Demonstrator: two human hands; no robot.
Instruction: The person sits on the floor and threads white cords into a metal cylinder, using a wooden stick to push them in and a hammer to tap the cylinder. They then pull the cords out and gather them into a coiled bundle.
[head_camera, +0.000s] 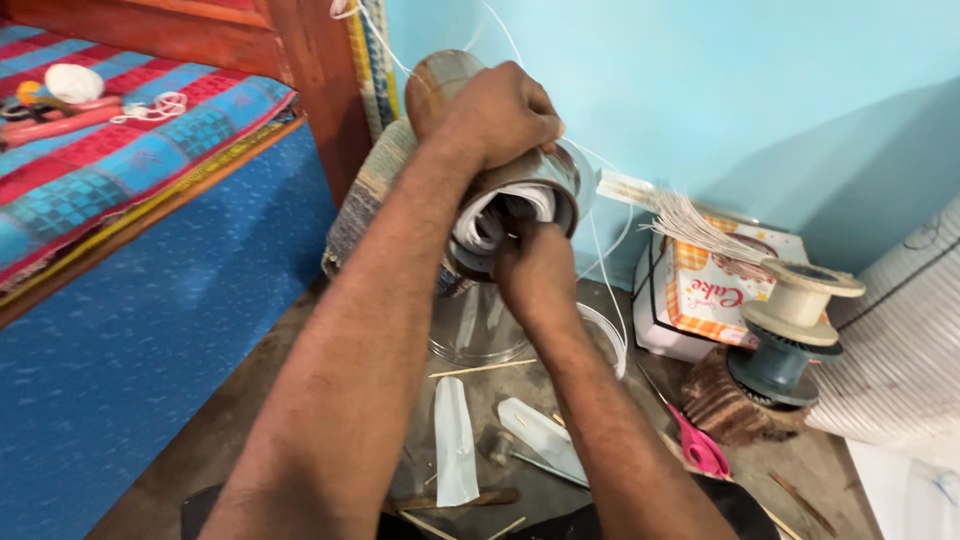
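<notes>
So the left hand (497, 110) was wrapped over the top of a shiny metal can (530, 190), fingers curled tight around its body, holding it tipped up in the air with the open end facing the camera. The right hand (535, 268) was right under the can's rim, fingers pushed up into the opening where a coil of white strip (487, 222) sat inside. Couldn't really tell whether those fingers were pinching the strip or just pressing on it, since the rim hid the tips.

Everything else relative to that can: a thin white string (610, 240) trailed off its right side and looped down. Directly below the can there was a clear glass jar (478, 330) on the floor, and further below that a couple of flat white plastic pieces (455, 455) plus some thin sticks. To the right of the can sat a printed cardboard box (700, 290) with a bunch of white strips fanned on top, and right of that, stacked spools (795, 320) on a grey base. Pink-handled scissors (695, 445) lay lower right of the can. Left of the can stood a wooden bed leg (315, 80), with a red and blue patterned bed cover (110, 150) further left, and a blue mat (150, 340) lower left.
</notes>
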